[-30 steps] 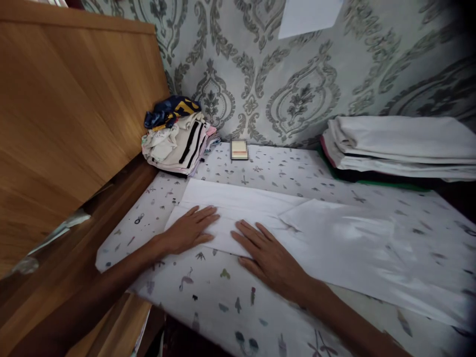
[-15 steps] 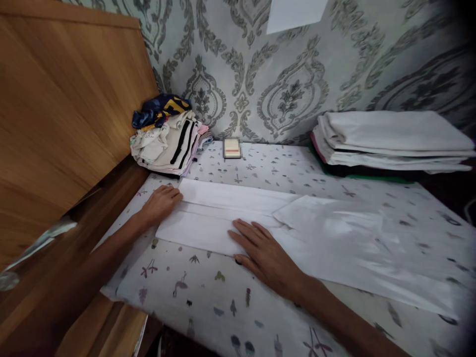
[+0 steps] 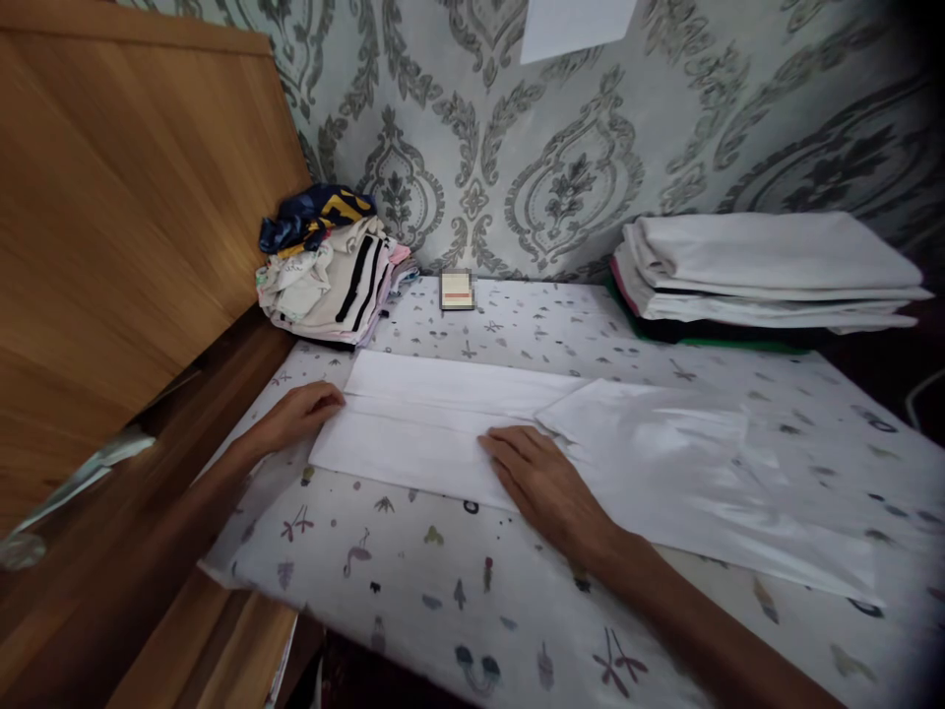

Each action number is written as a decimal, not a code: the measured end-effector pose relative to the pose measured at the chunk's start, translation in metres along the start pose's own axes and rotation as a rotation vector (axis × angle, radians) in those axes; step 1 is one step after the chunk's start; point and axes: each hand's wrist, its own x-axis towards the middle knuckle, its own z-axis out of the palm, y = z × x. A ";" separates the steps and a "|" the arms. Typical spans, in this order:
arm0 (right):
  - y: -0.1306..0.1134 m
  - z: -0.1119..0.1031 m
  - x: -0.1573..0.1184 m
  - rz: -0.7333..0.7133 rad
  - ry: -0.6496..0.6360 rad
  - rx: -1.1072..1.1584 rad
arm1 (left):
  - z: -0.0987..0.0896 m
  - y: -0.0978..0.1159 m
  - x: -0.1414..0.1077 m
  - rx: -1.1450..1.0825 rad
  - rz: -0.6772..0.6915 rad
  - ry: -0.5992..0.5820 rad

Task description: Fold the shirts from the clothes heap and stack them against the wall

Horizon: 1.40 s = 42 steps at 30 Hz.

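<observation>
A white garment (image 3: 664, 463) lies folded into a long strip across the patterned cloth, its narrow end at the left and its looser, creased part at the right. At the left end, my left hand (image 3: 301, 414) has its fingers curled together at the edge of the fabric; what the fingertips pinch, if anything, is too small to tell. My right hand (image 3: 550, 487) rests palm down on the middle of the garment, its fingers extended and close together.
Folded clothes (image 3: 332, 281) are piled at the back left beside a wooden panel (image 3: 140, 187). A stack of white folded fabric (image 3: 760, 266) stands at the back right. A small blurred box (image 3: 458, 290) sits near the wall on the patterned cloth (image 3: 413, 591).
My left hand has moved slightly left and its fingers have curled in more. My right hand has shifted a little right, with its fingers closer together.
</observation>
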 end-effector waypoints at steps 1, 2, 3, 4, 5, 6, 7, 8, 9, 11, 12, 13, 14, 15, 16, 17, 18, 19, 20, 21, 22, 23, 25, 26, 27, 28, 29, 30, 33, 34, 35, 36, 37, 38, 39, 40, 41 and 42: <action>0.000 -0.002 0.001 0.023 0.002 -0.015 | -0.001 0.000 0.000 0.001 -0.004 -0.009; 0.000 -0.003 0.002 0.043 0.002 -0.028 | -0.001 0.001 0.000 0.005 -0.009 -0.021; -0.001 -0.005 0.003 0.061 0.004 -0.039 | -0.001 0.002 0.000 0.011 -0.011 -0.032; -0.001 -0.006 0.004 0.075 0.006 -0.048 | -0.001 0.003 0.001 0.019 -0.007 -0.036; -0.001 -0.006 0.004 0.084 0.008 -0.054 | -0.001 0.004 0.002 0.028 0.001 -0.029; -0.001 -0.007 0.004 0.090 0.012 -0.060 | 0.000 0.005 0.003 0.038 0.011 -0.008; -0.001 -0.007 0.003 0.094 0.017 -0.064 | 0.001 0.005 0.004 0.049 0.019 0.019; -0.001 -0.006 0.003 0.095 0.024 -0.067 | 0.003 0.005 0.005 0.063 0.026 0.046; 0.000 -0.005 0.002 0.094 0.035 -0.070 | 0.004 0.004 0.005 0.079 0.030 0.065; 0.002 -0.003 0.000 0.091 0.055 -0.071 | 0.007 0.003 0.007 0.099 0.038 0.081; 0.002 -0.002 -0.001 0.093 0.063 -0.071 | 0.008 0.002 0.007 0.100 0.040 0.098; 0.003 -0.001 -0.002 0.095 0.069 -0.071 | 0.008 0.001 0.007 0.096 0.039 0.126; 0.003 0.000 -0.003 0.096 0.075 -0.074 | 0.008 0.000 0.008 0.089 0.039 0.169; 0.003 0.001 -0.003 0.094 0.080 -0.079 | 0.008 0.000 0.009 0.082 0.042 0.219; 0.003 0.001 -0.003 0.089 0.084 -0.085 | 0.009 0.000 0.009 0.079 0.052 0.266; 0.003 0.002 -0.003 0.082 0.087 -0.095 | 0.011 0.001 0.010 0.080 0.073 0.296; 0.004 0.002 -0.003 0.077 0.089 -0.108 | 0.013 0.003 0.011 0.086 0.104 0.304; 0.004 0.002 -0.003 0.072 0.089 -0.123 | 0.017 0.005 0.012 0.102 0.136 0.288; 0.005 0.003 -0.004 0.072 0.087 -0.140 | 0.022 0.007 0.013 0.132 0.161 0.247; 0.006 0.003 -0.005 0.072 0.083 -0.155 | 0.028 0.010 0.014 0.174 0.171 0.188; 0.007 0.004 -0.006 0.074 0.080 -0.167 | 0.034 0.012 0.015 0.224 0.168 0.122; 0.008 0.004 -0.007 0.076 0.077 -0.175 | 0.040 0.014 0.016 0.275 0.155 0.060; 0.011 0.006 -0.011 0.081 0.076 -0.177 | 0.049 0.016 0.016 0.358 0.128 -0.024; 0.012 0.006 -0.013 0.083 0.081 -0.174 | 0.052 0.016 0.016 0.386 0.122 -0.042; 0.012 0.006 -0.014 0.084 0.088 -0.171 | 0.054 0.016 0.016 0.408 0.123 -0.049; 0.013 0.006 -0.015 0.085 0.095 -0.168 | 0.055 0.014 0.016 0.426 0.128 -0.048; 0.013 0.005 -0.015 0.084 0.098 -0.165 | 0.056 0.012 0.016 0.442 0.134 -0.042; 0.013 0.003 -0.014 0.086 0.096 -0.163 | 0.056 0.010 0.016 0.457 0.141 -0.032; 0.020 -0.005 -0.012 0.134 0.067 -0.167 | 0.059 0.002 0.018 0.504 0.164 0.017; 0.027 -0.009 -0.012 0.176 0.062 -0.174 | 0.060 -0.001 0.019 0.516 0.174 0.035; 0.035 -0.014 -0.012 0.237 0.061 -0.184 | 0.062 -0.003 0.020 0.524 0.186 0.049; 0.044 -0.018 -0.014 0.314 0.063 -0.196 | 0.063 -0.005 0.020 0.529 0.197 0.059; 0.054 -0.023 -0.016 0.405 0.058 -0.209 | 0.064 -0.007 0.021 0.530 0.206 0.066; 0.065 -0.027 -0.018 0.504 0.042 -0.220 | 0.064 -0.008 0.021 0.529 0.213 0.071; 0.074 -0.032 -0.020 0.603 0.012 -0.227 | 0.065 -0.009 0.021 0.527 0.219 0.078; 0.082 -0.036 -0.022 0.688 -0.027 -0.233 | 0.066 -0.010 0.022 0.525 0.225 0.086; 0.089 -0.040 -0.024 0.751 -0.067 -0.239 | 0.066 -0.011 0.022 0.524 0.230 0.096; 0.093 -0.043 -0.025 0.792 -0.096 -0.247 | 0.067 -0.012 0.022 0.523 0.236 0.107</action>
